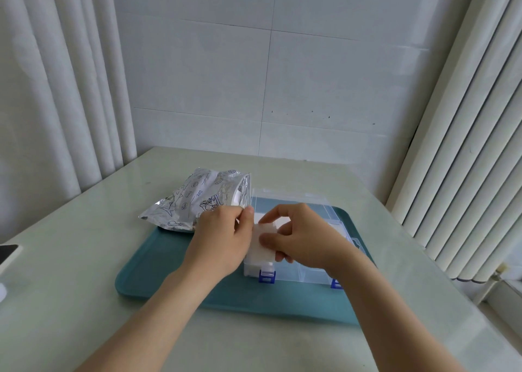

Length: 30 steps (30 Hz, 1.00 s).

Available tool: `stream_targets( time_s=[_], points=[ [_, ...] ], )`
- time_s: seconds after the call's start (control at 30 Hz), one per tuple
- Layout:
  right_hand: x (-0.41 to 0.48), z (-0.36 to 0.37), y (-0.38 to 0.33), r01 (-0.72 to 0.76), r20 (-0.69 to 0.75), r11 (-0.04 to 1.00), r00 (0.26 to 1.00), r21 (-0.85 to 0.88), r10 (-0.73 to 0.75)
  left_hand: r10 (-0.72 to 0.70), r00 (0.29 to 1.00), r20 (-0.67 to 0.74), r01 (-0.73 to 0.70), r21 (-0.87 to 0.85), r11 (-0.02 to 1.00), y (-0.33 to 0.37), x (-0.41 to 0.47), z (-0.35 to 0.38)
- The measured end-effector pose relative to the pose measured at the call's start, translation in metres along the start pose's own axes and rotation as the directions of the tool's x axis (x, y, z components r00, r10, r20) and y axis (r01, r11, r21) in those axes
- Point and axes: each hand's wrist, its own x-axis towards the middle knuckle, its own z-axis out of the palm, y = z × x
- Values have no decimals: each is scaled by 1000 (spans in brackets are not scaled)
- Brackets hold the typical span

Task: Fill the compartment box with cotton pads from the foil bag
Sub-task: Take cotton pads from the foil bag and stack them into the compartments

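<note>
**Head view: pad stack over the box, with several ways to lose it**

We take the compartment box (310, 274) as our landmark. A stack of white cotton pads (264, 243) hangs just above its front left corner, between both hands. The right hand (306, 239) has its grip pinched on the stack, thumb on the near face and fingers on the far side. The left hand (223, 240) curls against the stack's left edge with its thumb pressed down. Its fingers are hidden from us. More white pads already lie in the box beneath.

We see three risks:

- **Fanning.** The pads are loose and soft. If either grip eases unevenly, we expect the stack to splay and drop pads onto the teal tray (169, 275) under the box.
- **Catching.** We cannot tell whether the stack is aligned with its compartment. A tilted stack could snag on a divider or the rim and buckle.
- **Sliding or tipping.** The box looks light. Pressing down near its front could shift it on the tray or jar its open lid (291, 199).

The foil bag (195, 202) lies left of and behind the box, its mouth turned towards the lid. A nudge from the left wrist could tip it.

As for writing, the bag carries blue line drawings, round icons and one short word. That word sits upside down to us and is too small to read. The box's blue latches (267, 276) show no lettering.
</note>
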Motion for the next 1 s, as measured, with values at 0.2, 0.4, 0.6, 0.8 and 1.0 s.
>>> stream_targets(
  time_s=[0.2,0.4,0.6,0.8,1.0],
  points=[
    [6,18,5,31,-96,978,994,-209,-52,50,990,130,-51,7,999,0,-5,-5],
    [4,23,2,36,-161,846,977,-531,-142,59,976,208,-82,103,991,5,-5,-13],
    [5,18,1,54,-178,856,970,-514,-168,81,959,271,-140,207,968,-1,-6,-11],
    [2,20,0,83,-68,809,986,-582,-150,186,979,83,-200,233,952,-4,-4,-9],
    [3,25,-4,103,-223,845,941,-525,-253,269,901,-341,-178,276,945,-27,11,-11]
  ],
)
